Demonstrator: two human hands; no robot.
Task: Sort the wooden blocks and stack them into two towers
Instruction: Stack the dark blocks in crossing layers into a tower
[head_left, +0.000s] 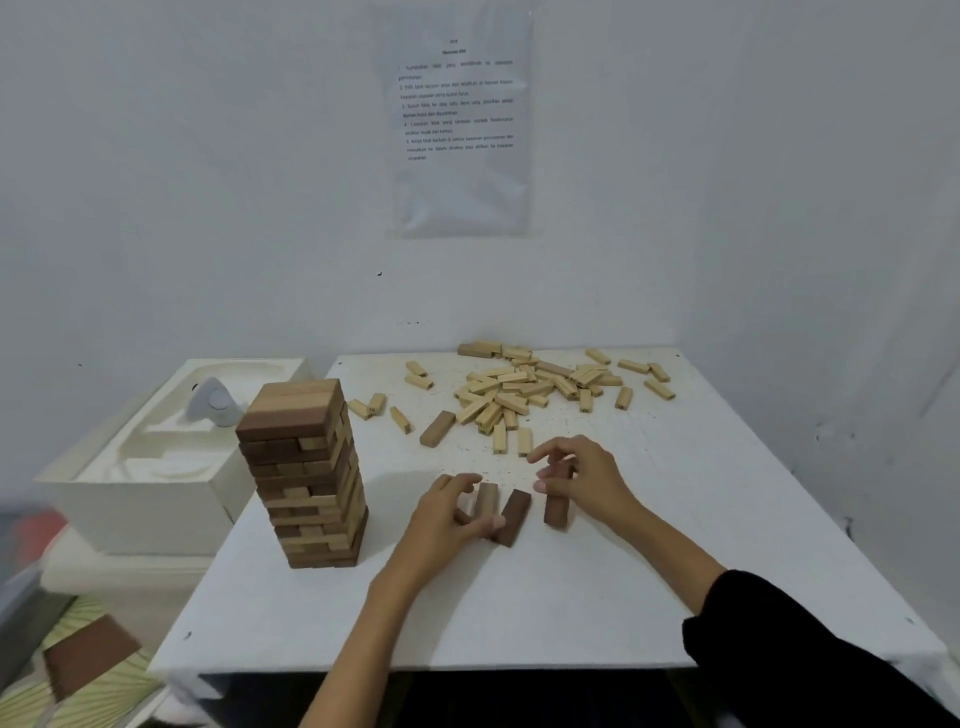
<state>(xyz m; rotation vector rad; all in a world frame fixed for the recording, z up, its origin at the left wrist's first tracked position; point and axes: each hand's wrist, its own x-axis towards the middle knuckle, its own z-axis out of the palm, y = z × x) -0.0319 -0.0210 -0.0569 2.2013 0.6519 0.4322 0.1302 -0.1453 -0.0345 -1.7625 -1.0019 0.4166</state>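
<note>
Two bare hands, left hand (441, 514) and right hand (582, 478), both forearms uncovered. Black sleeve (779, 639) of soft fabric, pushed up on right arm only.

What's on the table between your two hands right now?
In the head view, one dark block lies flat on the table between the left hand and the right hand, beside the paler block at the left fingers.
</note>
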